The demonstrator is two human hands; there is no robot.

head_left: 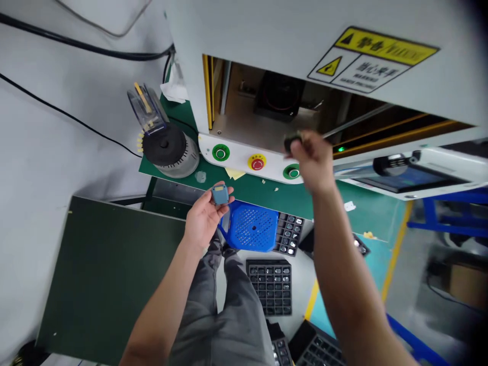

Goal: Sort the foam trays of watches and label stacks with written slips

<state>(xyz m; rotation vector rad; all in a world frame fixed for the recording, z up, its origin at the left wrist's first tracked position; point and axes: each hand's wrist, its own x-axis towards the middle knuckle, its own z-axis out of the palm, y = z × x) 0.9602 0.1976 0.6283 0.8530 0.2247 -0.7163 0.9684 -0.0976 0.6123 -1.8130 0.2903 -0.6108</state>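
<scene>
My left hand (204, 216) is turned palm up above the blue plastic stool, fingers curled around a small blue-grey square part (220, 194) with a pale yellowish strip on it. At the machine opening (244, 124), my right hand (314, 155) pinches a small dark part (293, 142), blurred by motion. Behind it, inside the machine, sits a black fixture (280, 96) with a round recess. Below the opening runs a white control panel (236, 157) with green buttons and a red emergency stop (257, 162).
A dark round-topped dispenser (168, 150) stands left on the green bench (247, 188). Under the bench edge are a blue stool (253, 229) and black compartment trays (269, 287) of small parts. A screen (412, 175) juts out at right. A dark green board (114, 274) lies at left.
</scene>
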